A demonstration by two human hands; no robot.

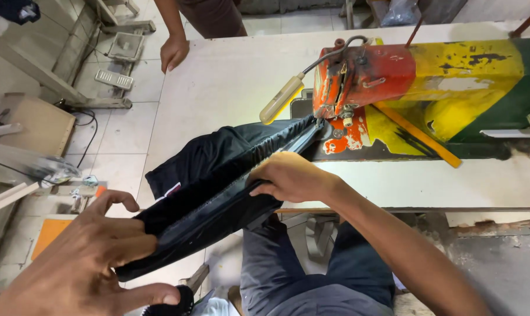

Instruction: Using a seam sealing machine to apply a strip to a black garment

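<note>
black garment [218,175] — stretched taut, long axis from lower left up to the sewing machine [358,82] needle | left hand [77,263] pinching near end | right hand [288,175] clamped mid-band, nearer machine — over surface [230,76] edge

Sewing machine [429,88] cut off at right edge; needle hidden behind black fabric [218,175]; other person's hand [174,52] visible, body cropped at top.

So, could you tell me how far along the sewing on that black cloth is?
Done: the black cloth already reaches the sewing machine. In hand: left hand grips the near end, right hand presses the stretched edge. How much seam is left cannot be told.
</note>
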